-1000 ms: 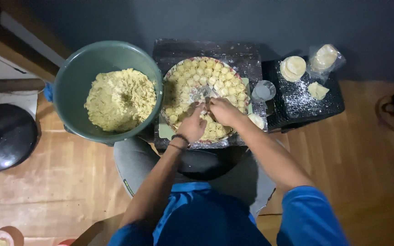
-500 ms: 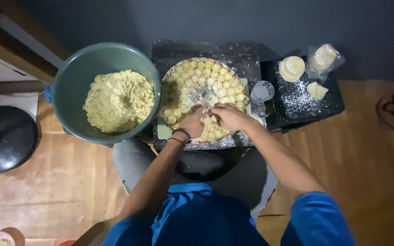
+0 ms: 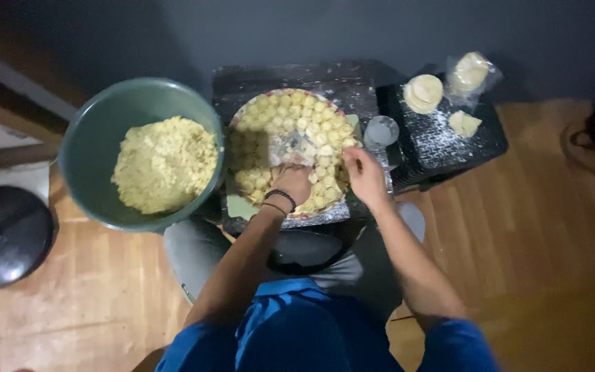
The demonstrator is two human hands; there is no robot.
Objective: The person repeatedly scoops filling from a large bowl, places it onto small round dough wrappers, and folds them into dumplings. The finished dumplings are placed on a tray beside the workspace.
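A round tray point(image 3: 325, 213) on a dark low table holds several small pale dumplings point(image 3: 315, 120) laid in rings around a floured middle. My left hand point(image 3: 290, 182) rests over the tray's near side, fingers curled down onto the dumplings; whether it grips one is hidden. My right hand point(image 3: 364, 172) hovers at the tray's right edge, fingers loosely apart, with nothing visible in it. A big green bowl point(image 3: 84, 145) of yellow crumbly filling point(image 3: 163, 164) stands left of the tray.
A small clear cup point(image 3: 382, 131) sits right of the tray. A black floured stand point(image 3: 442, 141) carries a stack of round wrappers point(image 3: 424, 93), a bagged stack point(image 3: 472, 71) and a loose wrapper point(image 3: 464, 123). A round black stool point(image 3: 5, 234) stands at left on the wooden floor.
My right hand has pulled away from the tray's middle toward its right edge. My left hand has stayed over the near dumplings.
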